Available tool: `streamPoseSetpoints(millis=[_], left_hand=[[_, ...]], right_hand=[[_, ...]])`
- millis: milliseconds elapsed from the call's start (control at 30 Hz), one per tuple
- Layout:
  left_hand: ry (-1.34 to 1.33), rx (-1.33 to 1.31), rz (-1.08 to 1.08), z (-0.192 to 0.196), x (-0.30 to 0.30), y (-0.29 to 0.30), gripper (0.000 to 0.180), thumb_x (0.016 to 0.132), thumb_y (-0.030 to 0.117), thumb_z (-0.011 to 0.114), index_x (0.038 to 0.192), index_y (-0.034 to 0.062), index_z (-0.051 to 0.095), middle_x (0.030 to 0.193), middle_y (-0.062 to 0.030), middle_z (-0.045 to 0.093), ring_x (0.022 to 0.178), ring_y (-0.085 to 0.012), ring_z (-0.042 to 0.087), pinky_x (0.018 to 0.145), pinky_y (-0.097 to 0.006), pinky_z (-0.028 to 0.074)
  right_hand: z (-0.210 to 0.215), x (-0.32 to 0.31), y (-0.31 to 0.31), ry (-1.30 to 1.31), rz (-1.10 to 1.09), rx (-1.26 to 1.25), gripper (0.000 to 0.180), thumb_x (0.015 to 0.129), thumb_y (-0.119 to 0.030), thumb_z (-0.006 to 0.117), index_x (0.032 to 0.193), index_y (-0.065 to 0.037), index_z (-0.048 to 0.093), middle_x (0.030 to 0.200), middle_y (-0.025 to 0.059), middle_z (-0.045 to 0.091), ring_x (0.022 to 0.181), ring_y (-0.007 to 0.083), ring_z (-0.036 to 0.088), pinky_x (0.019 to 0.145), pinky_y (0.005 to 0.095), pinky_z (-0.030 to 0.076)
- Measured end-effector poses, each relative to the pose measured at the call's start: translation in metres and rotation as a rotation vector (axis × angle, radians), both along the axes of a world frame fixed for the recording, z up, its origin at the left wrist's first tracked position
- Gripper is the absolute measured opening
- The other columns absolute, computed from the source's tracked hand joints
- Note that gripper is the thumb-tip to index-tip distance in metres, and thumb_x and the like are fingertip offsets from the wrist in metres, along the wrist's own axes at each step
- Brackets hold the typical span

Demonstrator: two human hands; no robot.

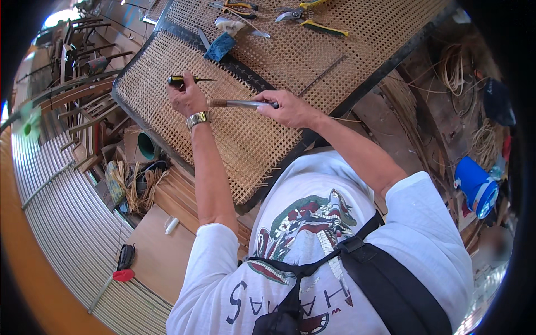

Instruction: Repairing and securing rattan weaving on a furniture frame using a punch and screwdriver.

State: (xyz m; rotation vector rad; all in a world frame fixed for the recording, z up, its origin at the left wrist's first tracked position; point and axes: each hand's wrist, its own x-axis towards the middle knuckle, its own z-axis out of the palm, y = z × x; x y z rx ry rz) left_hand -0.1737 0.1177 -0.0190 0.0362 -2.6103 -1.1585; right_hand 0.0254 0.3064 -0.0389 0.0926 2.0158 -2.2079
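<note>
A dark-framed panel of woven cane (245,145) lies in front of me. My left hand (187,99), with a metal watch on the wrist, grips a small tool with a black and yellow handle (180,80) whose thin point rests on the weave. My right hand (287,109) holds a hammer-like tool by its metal shaft (240,104), which points left toward my left hand. A second, larger cane panel (346,39) lies beyond the first.
On the far panel lie yellow-handled pliers (312,21), a blue cloth bundle (219,47) and other small tools. Loose cane strands (139,184) and wooden chair parts (84,106) sit at my left. A blue container (475,187) stands at right.
</note>
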Motion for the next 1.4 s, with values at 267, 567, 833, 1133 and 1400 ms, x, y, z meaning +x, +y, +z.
streamPoseSetpoints(millis=[267, 567, 833, 1133, 1400], left_hand=[[-0.013, -0.101, 0.027, -0.003, 0.007, 0.016, 0.033, 0.090, 0.029, 0.077, 0.101, 0.0004, 0.064, 0.090, -0.0131, 0.074, 0.080, -0.0283, 0.071, 0.073, -0.041, 0.054], [0.034, 0.010, 0.067, -0.003, -0.009, -0.005, 0.035, 0.091, 0.032, 0.076, 0.099, -0.0004, 0.065, 0.092, -0.0136, 0.074, 0.080, -0.0279, 0.071, 0.073, -0.042, 0.054], [0.058, -0.091, 0.015, -0.010, -0.004, 0.012, 0.036, 0.090, 0.031, 0.076, 0.101, -0.0002, 0.065, 0.094, -0.0137, 0.075, 0.082, -0.0277, 0.072, 0.074, -0.040, 0.056], [-0.003, 0.346, -0.096, -0.002, -0.004, -0.019, 0.030, 0.090, 0.027, 0.080, 0.099, 0.0013, 0.068, 0.088, -0.0082, 0.074, 0.077, -0.0192, 0.069, 0.071, -0.033, 0.054], [-0.087, 0.181, -0.155, 0.020, 0.041, 0.022, 0.026, 0.089, 0.021, 0.080, 0.102, 0.0031, 0.067, 0.093, -0.0046, 0.073, 0.081, -0.0142, 0.068, 0.074, -0.031, 0.055]], right_hand=[[0.005, -0.019, 0.004, -0.118, -0.001, 0.008, 0.033, 0.097, -0.023, 0.062, 0.123, -0.002, 0.066, 0.079, 0.0047, 0.064, 0.067, 0.0110, 0.056, 0.061, 0.0298, 0.047], [0.007, 0.002, -0.002, -0.093, 0.013, 0.011, 0.033, 0.097, -0.025, 0.063, 0.122, -0.002, 0.066, 0.082, 0.0053, 0.064, 0.072, 0.0120, 0.058, 0.067, 0.0302, 0.049], [-0.006, -0.022, 0.003, -0.165, -0.121, 0.100, 0.032, 0.097, -0.023, 0.062, 0.122, -0.005, 0.067, 0.082, 0.0055, 0.067, 0.068, 0.0137, 0.060, 0.063, 0.0327, 0.050], [0.005, 0.096, 0.094, -0.412, -0.419, -0.424, 0.026, 0.102, -0.015, 0.061, 0.125, -0.005, 0.063, 0.077, -0.0073, 0.053, 0.059, -0.0022, 0.042, 0.050, 0.0145, 0.031], [0.009, 0.107, 0.086, -0.423, -0.451, -0.466, 0.027, 0.102, -0.014, 0.062, 0.126, -0.003, 0.060, 0.076, -0.0073, 0.049, 0.055, -0.0018, 0.039, 0.045, 0.0159, 0.029]])
